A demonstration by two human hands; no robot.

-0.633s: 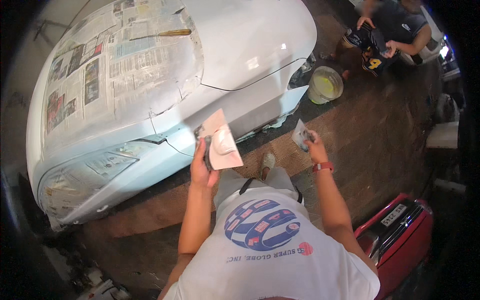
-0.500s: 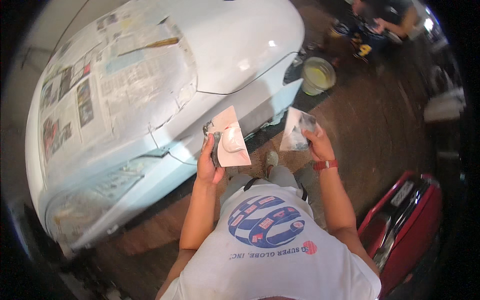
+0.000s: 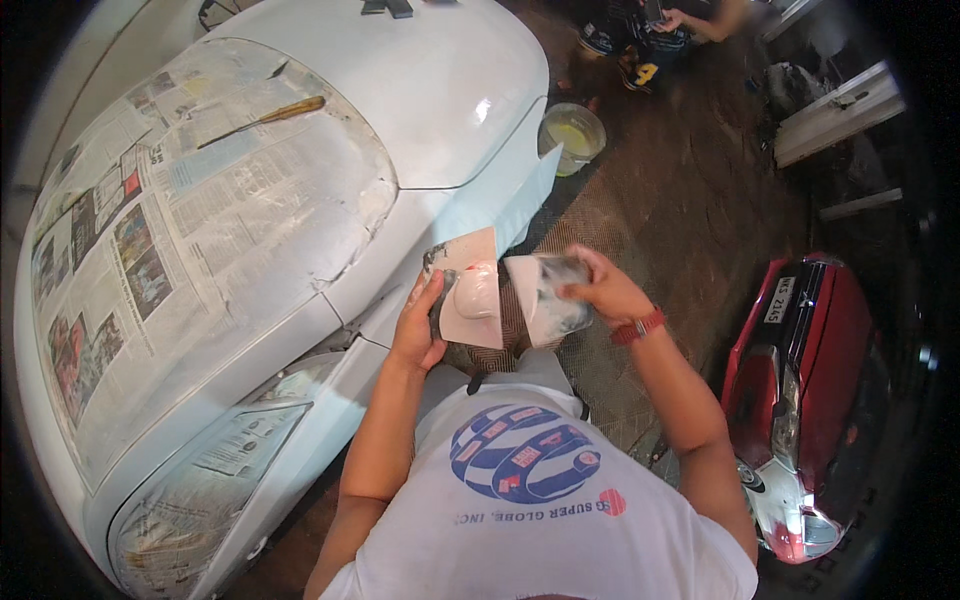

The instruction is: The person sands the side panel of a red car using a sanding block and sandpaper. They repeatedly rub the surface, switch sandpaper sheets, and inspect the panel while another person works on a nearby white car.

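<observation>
My left hand [image 3: 413, 330] is closed around one edge of a thin pale-pink putty board [image 3: 470, 254]. On its face sits a smooth mound of pinkish putty [image 3: 477, 294], and dark smears mark the held edge. My right hand [image 3: 612, 292], slightly blurred, grips a second flat pale plate, a putty spreader [image 3: 524, 282], with grey-black stains near the fingers. The spreader's near edge faces the board, with a narrow gap between them. Both hands are in front of my waist, beside the corner of a white car [image 3: 440, 95].
Newspaper [image 3: 290, 190] covers the windscreen area, with a wooden-handled tool [image 3: 275, 115] lying on it. A bucket of yellowish liquid [image 3: 573, 138] stands beyond the car's corner. Another person [image 3: 655, 30] crouches farther off. To the right is a red vehicle part [image 3: 800, 370].
My right hand has brought the spreader leftward, close to the board. The view has shifted, so the car and bucket appear farther left and the red part shows more fully.
</observation>
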